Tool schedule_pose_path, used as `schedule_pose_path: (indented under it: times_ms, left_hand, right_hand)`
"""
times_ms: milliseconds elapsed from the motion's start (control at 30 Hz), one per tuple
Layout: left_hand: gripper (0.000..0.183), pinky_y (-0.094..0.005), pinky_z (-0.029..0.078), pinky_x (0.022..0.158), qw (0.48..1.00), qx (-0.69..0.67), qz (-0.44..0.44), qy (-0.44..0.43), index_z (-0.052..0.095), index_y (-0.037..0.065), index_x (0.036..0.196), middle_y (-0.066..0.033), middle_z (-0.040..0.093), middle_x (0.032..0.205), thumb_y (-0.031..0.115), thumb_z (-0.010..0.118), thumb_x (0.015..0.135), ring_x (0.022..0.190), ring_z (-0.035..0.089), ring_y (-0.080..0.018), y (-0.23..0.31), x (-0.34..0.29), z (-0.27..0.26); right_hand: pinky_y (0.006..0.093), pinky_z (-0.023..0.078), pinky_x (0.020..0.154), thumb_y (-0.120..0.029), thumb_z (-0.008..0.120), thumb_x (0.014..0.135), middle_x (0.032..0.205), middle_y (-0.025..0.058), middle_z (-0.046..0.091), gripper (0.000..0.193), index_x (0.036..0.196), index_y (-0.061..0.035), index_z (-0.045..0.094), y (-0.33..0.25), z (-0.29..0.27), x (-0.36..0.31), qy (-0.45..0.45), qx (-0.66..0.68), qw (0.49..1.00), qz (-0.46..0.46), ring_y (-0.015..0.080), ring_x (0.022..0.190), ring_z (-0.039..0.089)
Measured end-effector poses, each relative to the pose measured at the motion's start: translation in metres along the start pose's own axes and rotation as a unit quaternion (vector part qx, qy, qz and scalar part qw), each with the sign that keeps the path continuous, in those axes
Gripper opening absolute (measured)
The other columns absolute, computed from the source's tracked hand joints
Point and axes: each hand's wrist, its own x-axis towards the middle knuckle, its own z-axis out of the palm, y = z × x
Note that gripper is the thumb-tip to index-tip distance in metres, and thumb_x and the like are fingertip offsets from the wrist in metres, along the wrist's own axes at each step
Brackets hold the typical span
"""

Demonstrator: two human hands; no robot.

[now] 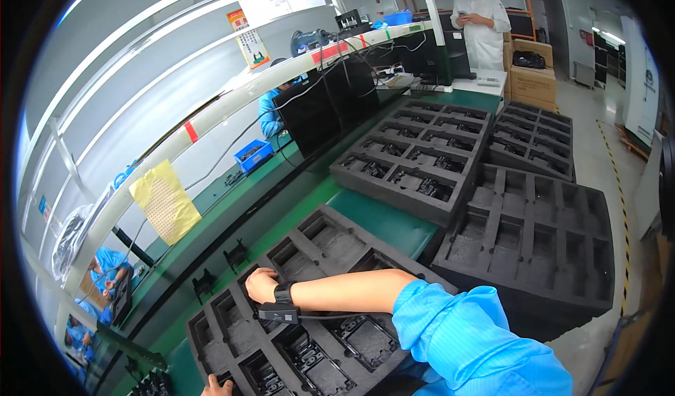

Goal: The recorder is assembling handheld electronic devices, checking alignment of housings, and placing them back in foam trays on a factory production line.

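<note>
Green table (383, 216) carrying a black foam tray (334, 241), both hands at the tray.
The tray lies toward the table's near edge, black parts (309, 359) in several compartments. The right hand (261, 285) curls over the middle of the tray's far edge, fingertips hidden; the left hand (216, 387) shows partly at its left edge. Whether either pinches anything cannot be told.

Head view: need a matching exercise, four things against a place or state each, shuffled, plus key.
1. right hand
2. left hand
3. yellow sheet
4. cardboard boxes

A. hanging at the white shelf rail
B. beyond the foam trays
C. black band at its wrist
D. cut off by the lower picture edge

Pairs: 1-C, 2-D, 3-A, 4-B
</note>
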Motion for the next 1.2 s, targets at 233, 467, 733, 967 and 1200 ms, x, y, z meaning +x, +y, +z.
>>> schedule_pose_path:
  times_ms: [233,467,733,967,1200]
  left_hand:
    - [0.031,-0.0446,0.05,0.088,0.965,-0.239,0.041,-0.095,0.061,0.001,0.119,-0.0247,0.057,0.125,0.006,0.048,0.091,0.102,0.062,-0.0445,-0.029,-0.001,-0.063]
    - [0.066,-0.0357,0.054,0.081,0.907,-0.276,0.11,0.298,0.046,0.011,0.135,-0.0245,0.05,0.135,0.0,0.071,0.075,0.102,0.065,-0.0302,-0.079,0.047,-0.062]
    - [0.034,-0.0288,0.058,0.065,0.807,-0.571,-0.09,0.121,0.054,-0.004,0.119,-0.0133,0.071,0.083,0.016,0.063,0.093,0.078,0.073,-0.02,-0.055,0.169,-0.062]
    - [0.048,-0.0327,0.058,0.072,0.714,-0.673,-0.155,0.113,0.054,0.002,0.11,-0.0098,0.067,0.093,0.047,0.06,0.094,0.084,0.069,-0.0199,-0.061,0.319,0.002]
    - [0.058,-0.0373,0.049,0.069,0.838,-0.475,-0.221,0.151,0.059,0.002,0.103,-0.0078,0.062,0.083,0.058,0.056,0.09,0.08,0.058,-0.0215,-0.099,0.44,0.132]
  right_hand:
    - [0.043,0.055,0.051,-0.007,0.057,0.08,0.082,0.0341,0.064,0.034,0.11,0.0056,0.046,0.045,-0.01,-0.006,0.103,0.335,0.935,-0.064,0.04,0.069,0.07]
    - [0.0511,0.051,0.056,-0.007,0.052,0.086,0.069,0.0259,0.062,0.025,0.106,0.0038,0.04,0.064,0.0,-0.007,0.177,0.536,0.817,0.115,0.0457,0.068,0.064]
    - [0.0312,0.054,0.059,-0.025,0.048,0.101,0.076,0.0115,0.065,0.04,0.118,0.01,0.042,0.07,0.054,-0.026,0.146,0.752,0.628,0.134,0.0186,0.065,0.069]
    - [0.0365,0.053,0.069,-0.026,0.048,0.098,0.095,0.0126,0.07,0.037,0.122,0.0016,0.041,0.063,0.043,-0.023,0.137,0.761,0.619,0.142,0.0239,0.071,0.071]
    - [0.0308,0.055,0.059,-0.027,0.049,0.1,0.091,0.0119,0.069,0.033,0.106,0.0053,0.052,0.054,0.038,-0.015,0.105,0.862,0.441,0.226,0.019,0.065,0.068]
